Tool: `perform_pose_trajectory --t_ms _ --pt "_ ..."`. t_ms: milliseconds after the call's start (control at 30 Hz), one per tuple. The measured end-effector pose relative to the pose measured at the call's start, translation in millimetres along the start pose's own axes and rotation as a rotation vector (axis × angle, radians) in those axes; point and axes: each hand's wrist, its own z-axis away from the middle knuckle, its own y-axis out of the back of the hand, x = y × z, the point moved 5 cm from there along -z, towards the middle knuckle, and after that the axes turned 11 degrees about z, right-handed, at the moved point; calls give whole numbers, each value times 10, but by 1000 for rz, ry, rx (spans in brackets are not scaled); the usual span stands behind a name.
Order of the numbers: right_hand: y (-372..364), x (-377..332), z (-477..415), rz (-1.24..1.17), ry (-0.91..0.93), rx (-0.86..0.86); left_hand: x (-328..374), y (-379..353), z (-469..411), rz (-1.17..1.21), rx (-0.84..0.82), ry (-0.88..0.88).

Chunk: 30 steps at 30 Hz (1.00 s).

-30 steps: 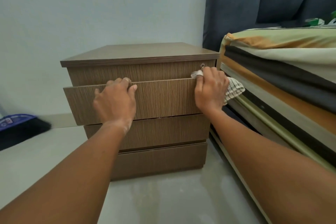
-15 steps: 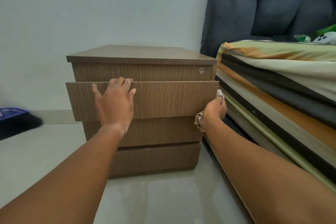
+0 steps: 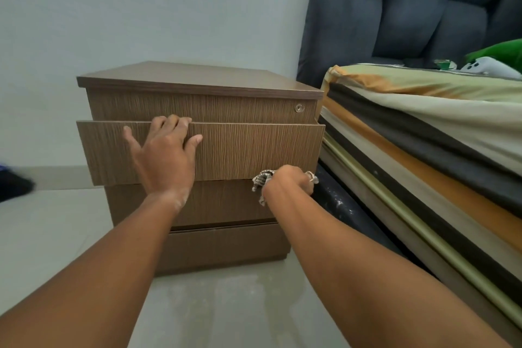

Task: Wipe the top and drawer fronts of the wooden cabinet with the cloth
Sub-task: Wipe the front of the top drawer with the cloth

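Right hand [image 3: 291, 181] is closed around a bunched checked cloth [image 3: 261, 179] and presses it against the lower right corner of the second drawer front [image 3: 240, 150], with a little fabric poking out on either side of the fist. Left hand [image 3: 165, 155] lies open and flat on the same drawer front, left of centre, its fingertips hooked over the top edge.

From largest to smallest, the scene holds a striped mattress [image 3: 423, 133] along the right, lying very close to the cabinet's right side, with a padded dark headboard [image 3: 409, 8] behind it. A brown wooden cabinet [image 3: 197, 99] stands on a pale floor [image 3: 226, 305] against the far wall. Its flat top [image 3: 186, 76] is bare. Below it come a top drawer with a small round lock [image 3: 299, 108], the second drawer pulled slightly out toward the viewer, and two more drawer fronts beneath.

To do this step well, the left hand should probably brace the drawer firmly so it neither slides in nor rolls further out. The cloth hand likely works best in long, overlapping passes along the grain, right to left, covering the bottom edge and both corners. Spreading the cloth flatter would clean more with each stroke. The narrow gap beside the mattress leaves little room for the knuckles, so the right end needs care.
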Motion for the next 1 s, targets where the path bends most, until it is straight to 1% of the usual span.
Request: perform_pose_trajectory --t_ms 100,133,167,200,333,467,600,667,700,733,800,833,867,900,1000 --pt "145 -224 25 -171 168 341 -17 -13 -20 8 0 -17" --pt "157 -321 54 -138 254 398 -16 -19 -26 6 -1 -20" --pt "132 -398 65 -55 348 422 -14 -21 -31 4 0 -18" --pt "91 -449 70 47 444 425 -17 -22 -38 4 1 -13" --pt "-168 -482 148 366 854 319 -31 -6 -70 4 -5 -27" --pt "-452 -292 285 785 1281 258 -33 58 -99 12 0 -69" --pt "-770 -131 610 1018 1612 140 -83 99 -141 25 -46 -105" --pt "-954 -99 806 1087 1690 90 -166 145 -161 62 -66 -119" --pt "-1034 -89 898 1110 1695 41 -240 175 -175 84 -59 -102" --pt "-1111 -84 975 1136 1684 -25 -338 224 -198 103 -31 -54" --pt "-1233 -123 1060 1180 1648 -171 -633 334 -233 119 56 113" --pt "-1268 -177 1072 1173 1633 -217 -784 408 -227 124 92 202" --pt "-1289 -241 1056 1163 1621 -227 -925 476 -214 145 117 288" --pt "-1302 -299 1028 1178 1622 -194 -1042 534 -195 202 127 373" --pt "-1352 -293 953 1273 1674 17 -1233 607 -183 496 138 541"
